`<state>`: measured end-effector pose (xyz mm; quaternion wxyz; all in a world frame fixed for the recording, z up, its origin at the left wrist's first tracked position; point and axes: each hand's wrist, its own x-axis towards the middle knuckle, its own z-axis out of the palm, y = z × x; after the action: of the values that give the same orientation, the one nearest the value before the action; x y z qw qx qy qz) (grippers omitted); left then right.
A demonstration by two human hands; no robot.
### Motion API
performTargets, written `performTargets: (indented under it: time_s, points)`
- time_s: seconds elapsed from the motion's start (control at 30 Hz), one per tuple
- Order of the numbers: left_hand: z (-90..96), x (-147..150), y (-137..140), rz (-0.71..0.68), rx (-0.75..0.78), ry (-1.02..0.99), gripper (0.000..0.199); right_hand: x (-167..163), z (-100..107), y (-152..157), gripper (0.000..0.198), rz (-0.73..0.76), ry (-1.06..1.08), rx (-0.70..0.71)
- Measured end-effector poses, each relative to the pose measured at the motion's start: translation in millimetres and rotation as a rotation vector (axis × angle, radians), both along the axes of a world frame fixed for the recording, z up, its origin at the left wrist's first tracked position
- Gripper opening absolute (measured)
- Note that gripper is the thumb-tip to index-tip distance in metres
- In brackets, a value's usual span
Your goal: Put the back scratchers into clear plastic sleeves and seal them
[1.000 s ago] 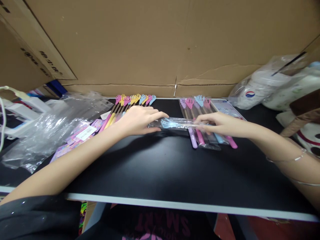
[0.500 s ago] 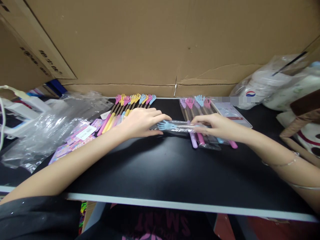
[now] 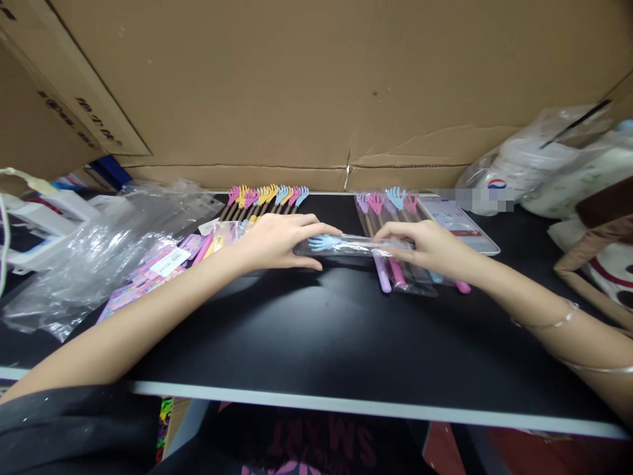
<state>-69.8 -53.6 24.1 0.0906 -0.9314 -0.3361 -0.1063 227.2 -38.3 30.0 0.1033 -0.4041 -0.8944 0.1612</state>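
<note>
A back scratcher [image 3: 324, 243] with a light-blue hand-shaped head lies crosswise in a clear plastic sleeve [image 3: 359, 245], raised over the table. My left hand [image 3: 277, 243] curves around the sleeve's head end, index finger along its upper edge and thumb below; the other fingers' contact is partly hidden. Thumb and fingers of my right hand [image 3: 420, 244] pinch the sleeve's other end, covering the handle. Behind my right hand lie several bagged back scratchers [image 3: 376, 204] in purple, pink and blue. Beyond my left hand is a row of back scratchers [image 3: 267, 193] with pink, yellow and blue heads.
Loose clear plastic bags [image 3: 109, 244] and printed cards [image 3: 143, 280] lie at left, near a white device with a cable. A phone-like flat panel [image 3: 459, 224] sits right of the bagged row. A bagged cup [image 3: 514, 165] and a plush toy [image 3: 608, 244] stand at right. Cardboard [image 3: 297, 86] walls the back.
The sleeved back scratcher has risen slightly, and its head has shifted a little left. My right hand has moved slightly left and up; my left hand has barely moved.
</note>
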Motion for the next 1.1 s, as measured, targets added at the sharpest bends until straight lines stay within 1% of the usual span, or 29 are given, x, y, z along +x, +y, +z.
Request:
performTargets:
  time_s: [0.1, 0.3, 0.37, 0.6, 0.83, 0.93, 1.03, 1.1]
  points:
    - [-0.3, -0.3, 0.0, 0.032, -0.01, 0.026, 0.055, -1.1, -0.6, -0.2, 0.03, -0.039, -0.009, 0.051]
    - [-3.9, 2.4, -1.2, 0.026, 0.006, 0.043, 0.055, -3.9, -0.2, -1.4, 0.018, -0.005, 0.078, -0.065]
    - [-4.8, 2.9, -1.4, 0.022, 0.014, 0.037, 0.055, -3.7, -0.7, -1.3, 0.016, -0.003, 0.098, -0.084]
    - [-6.0, 5.6, -3.9, 0.009, 0.041, -0.003, 0.047, -6.2, -3.4, -2.6, 0.024, 0.011, 0.122, -0.029]
    - [-4.5, 7.5, -7.0, 0.001, -0.001, 0.034, 0.047, -9.2, -6.4, -3.8, 0.027, 0.025, 0.115, -0.022]
    - [-0.9, 6.1, -7.4, -0.006, -0.085, 0.048, 0.058, -8.1, -7.6, -1.5, 0.026, 0.038, 0.102, -0.009]
    - [7.2, 2.2, -6.7, -0.032, -0.243, 0.028, 0.071, -6.6, -7.1, 0.4, 0.025, 0.054, 0.089, -0.002]
    - [13.5, -1.6, -5.3, -0.034, -0.347, -0.005, 0.072, -5.5, -5.7, 0.9, 0.025, 0.056, 0.087, 0.011]
